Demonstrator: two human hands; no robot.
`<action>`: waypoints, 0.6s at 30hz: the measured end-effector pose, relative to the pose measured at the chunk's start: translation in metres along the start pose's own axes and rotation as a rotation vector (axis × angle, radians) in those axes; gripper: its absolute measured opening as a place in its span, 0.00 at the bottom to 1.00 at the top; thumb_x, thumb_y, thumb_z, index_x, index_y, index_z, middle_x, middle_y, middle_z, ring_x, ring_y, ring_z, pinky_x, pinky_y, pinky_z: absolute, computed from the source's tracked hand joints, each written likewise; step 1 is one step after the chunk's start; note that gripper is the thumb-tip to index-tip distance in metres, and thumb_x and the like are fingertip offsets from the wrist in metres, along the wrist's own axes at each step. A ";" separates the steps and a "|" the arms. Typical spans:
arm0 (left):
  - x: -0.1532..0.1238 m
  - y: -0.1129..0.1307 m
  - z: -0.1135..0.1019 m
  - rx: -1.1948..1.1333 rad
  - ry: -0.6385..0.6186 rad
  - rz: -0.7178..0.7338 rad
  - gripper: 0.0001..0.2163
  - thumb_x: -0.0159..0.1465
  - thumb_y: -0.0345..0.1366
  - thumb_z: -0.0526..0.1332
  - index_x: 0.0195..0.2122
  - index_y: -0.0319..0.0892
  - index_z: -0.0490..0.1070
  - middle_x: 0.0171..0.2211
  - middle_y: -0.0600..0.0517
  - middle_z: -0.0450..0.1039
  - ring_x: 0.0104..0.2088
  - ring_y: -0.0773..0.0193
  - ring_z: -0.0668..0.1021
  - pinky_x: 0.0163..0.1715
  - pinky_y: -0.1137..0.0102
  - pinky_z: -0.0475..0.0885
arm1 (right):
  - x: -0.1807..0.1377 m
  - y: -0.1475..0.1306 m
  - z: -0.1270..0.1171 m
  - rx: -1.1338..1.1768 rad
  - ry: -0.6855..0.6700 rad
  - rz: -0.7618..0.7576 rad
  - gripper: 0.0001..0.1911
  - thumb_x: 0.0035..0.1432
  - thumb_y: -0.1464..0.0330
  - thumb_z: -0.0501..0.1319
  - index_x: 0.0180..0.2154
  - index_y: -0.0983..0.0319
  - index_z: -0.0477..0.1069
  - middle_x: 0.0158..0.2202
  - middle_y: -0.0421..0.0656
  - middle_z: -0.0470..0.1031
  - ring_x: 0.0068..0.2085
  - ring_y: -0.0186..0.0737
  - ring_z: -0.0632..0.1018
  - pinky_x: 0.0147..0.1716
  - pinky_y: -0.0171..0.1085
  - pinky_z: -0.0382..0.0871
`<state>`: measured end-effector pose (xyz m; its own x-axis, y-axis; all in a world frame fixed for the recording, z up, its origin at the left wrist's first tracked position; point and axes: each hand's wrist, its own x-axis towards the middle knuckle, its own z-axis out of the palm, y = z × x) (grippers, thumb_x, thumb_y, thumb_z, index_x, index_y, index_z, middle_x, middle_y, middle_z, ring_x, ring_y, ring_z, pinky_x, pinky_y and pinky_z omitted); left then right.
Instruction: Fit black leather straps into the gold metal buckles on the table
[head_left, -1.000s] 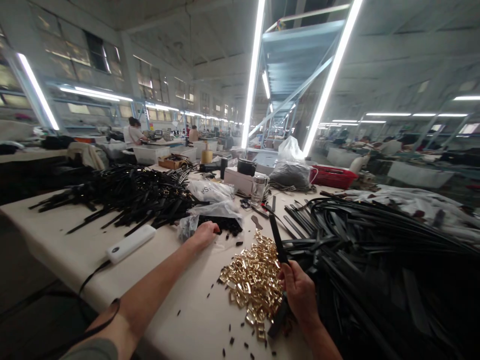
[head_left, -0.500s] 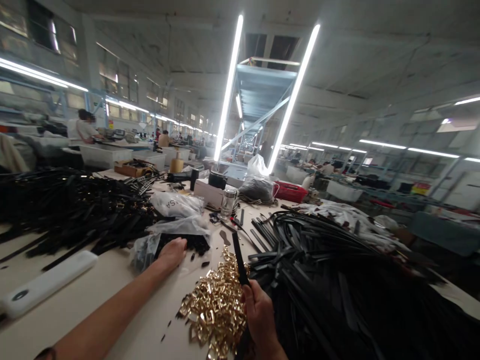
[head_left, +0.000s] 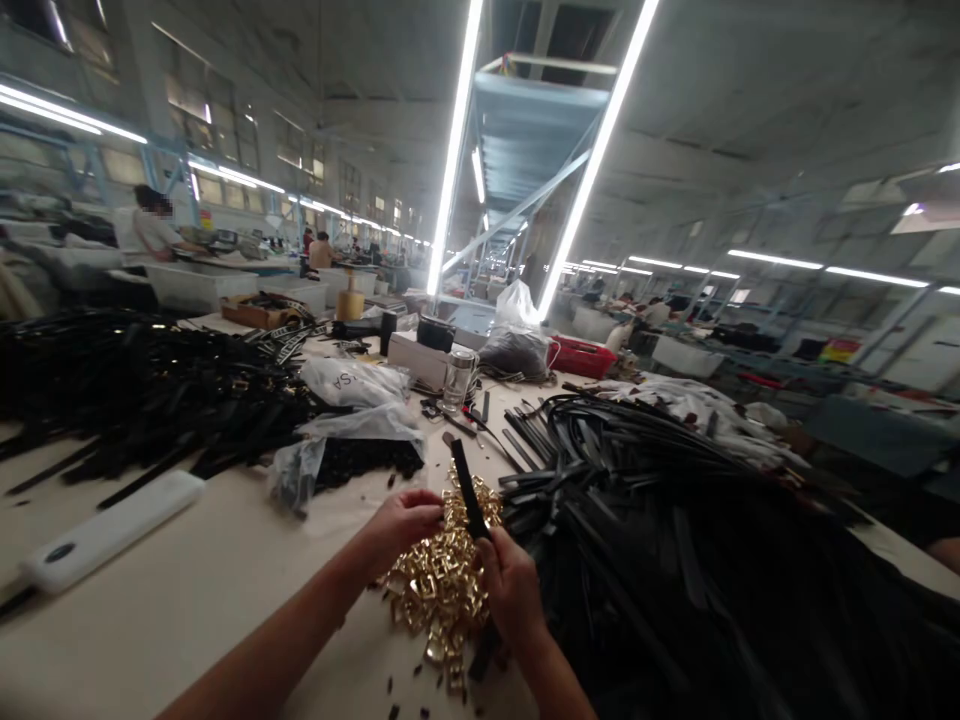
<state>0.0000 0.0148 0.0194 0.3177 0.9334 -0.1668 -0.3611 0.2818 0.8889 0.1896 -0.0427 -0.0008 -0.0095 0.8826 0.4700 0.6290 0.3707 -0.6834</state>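
A flat black strap stands up at a slant from the closed fingers of my right hand. Just left of it is my left hand, thumb and fingertips pinched together; whatever they hold is too small to make out. Both hands are over a heap of shiny gold metal buckles. Behind my left hand lies an open clear plastic bag, with many small black pieces at its mouth. To the right of my right hand spreads a big pile of black straps.
More black straps with gold fittings are piled on the left, behind a white handheld device. Farther back stand a glass jar, a white box and a red container. A person is at another table.
My left hand has moved from the bag of small black pieces to beside the strap, its fingers now pinched. The right hand still holds the strap upright. The view has tilted slightly down.
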 end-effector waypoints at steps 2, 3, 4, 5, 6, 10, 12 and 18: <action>-0.005 -0.006 0.006 -0.098 -0.033 -0.041 0.14 0.45 0.32 0.73 0.32 0.37 0.74 0.31 0.50 0.76 0.29 0.69 0.78 0.35 0.75 0.73 | 0.001 -0.001 -0.001 0.008 -0.019 0.021 0.18 0.64 0.59 0.48 0.27 0.60 0.65 0.22 0.39 0.69 0.24 0.35 0.70 0.26 0.32 0.59; -0.006 -0.009 0.007 -0.126 -0.043 -0.057 0.14 0.46 0.31 0.73 0.32 0.36 0.74 0.32 0.49 0.77 0.29 0.69 0.79 0.36 0.75 0.73 | 0.001 -0.001 -0.002 0.016 -0.030 0.033 0.18 0.65 0.59 0.48 0.28 0.60 0.66 0.23 0.39 0.69 0.24 0.35 0.70 0.26 0.32 0.59; -0.006 -0.011 0.006 -0.145 -0.049 -0.072 0.13 0.46 0.31 0.73 0.33 0.36 0.74 0.33 0.48 0.77 0.29 0.69 0.79 0.36 0.76 0.73 | 0.001 -0.002 -0.002 0.026 -0.039 0.043 0.17 0.65 0.59 0.48 0.29 0.60 0.66 0.23 0.39 0.70 0.24 0.35 0.70 0.26 0.32 0.59; -0.006 -0.013 0.004 -0.159 -0.052 -0.087 0.13 0.47 0.30 0.73 0.33 0.36 0.74 0.33 0.48 0.77 0.29 0.70 0.79 0.35 0.77 0.74 | 0.000 -0.002 -0.002 0.036 -0.045 0.050 0.17 0.65 0.59 0.48 0.29 0.61 0.67 0.23 0.39 0.70 0.24 0.35 0.70 0.26 0.32 0.59; -0.006 -0.014 0.002 -0.168 -0.054 -0.099 0.13 0.48 0.30 0.72 0.34 0.36 0.74 0.33 0.48 0.77 0.29 0.70 0.79 0.34 0.78 0.74 | 0.000 -0.002 -0.002 0.041 -0.047 0.054 0.17 0.65 0.59 0.48 0.30 0.60 0.67 0.23 0.39 0.71 0.24 0.36 0.71 0.26 0.32 0.59; -0.003 -0.018 -0.003 -0.197 -0.066 -0.140 0.11 0.51 0.33 0.71 0.32 0.37 0.71 0.29 0.51 0.75 0.24 0.73 0.77 0.24 0.82 0.72 | -0.001 -0.003 0.000 0.026 -0.044 0.054 0.16 0.64 0.60 0.49 0.30 0.60 0.68 0.23 0.40 0.72 0.25 0.36 0.71 0.27 0.33 0.59; -0.003 -0.020 -0.003 -0.223 -0.065 -0.138 0.12 0.51 0.34 0.71 0.31 0.38 0.70 0.27 0.53 0.74 0.21 0.75 0.76 0.21 0.84 0.70 | -0.001 -0.005 0.002 0.021 -0.056 0.061 0.16 0.64 0.60 0.49 0.30 0.60 0.68 0.23 0.40 0.72 0.24 0.36 0.71 0.27 0.32 0.59; -0.003 -0.024 0.001 -0.230 -0.052 -0.105 0.13 0.51 0.35 0.71 0.30 0.38 0.68 0.23 0.56 0.71 0.18 0.78 0.72 0.19 0.85 0.68 | -0.002 -0.011 0.006 0.127 -0.102 0.120 0.18 0.64 0.58 0.49 0.28 0.61 0.66 0.23 0.40 0.72 0.23 0.34 0.71 0.25 0.31 0.60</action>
<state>0.0087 0.0050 -0.0012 0.4065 0.8853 -0.2260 -0.5119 0.4255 0.7462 0.1781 -0.0470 0.0026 -0.0233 0.9451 0.3259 0.5272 0.2886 -0.7992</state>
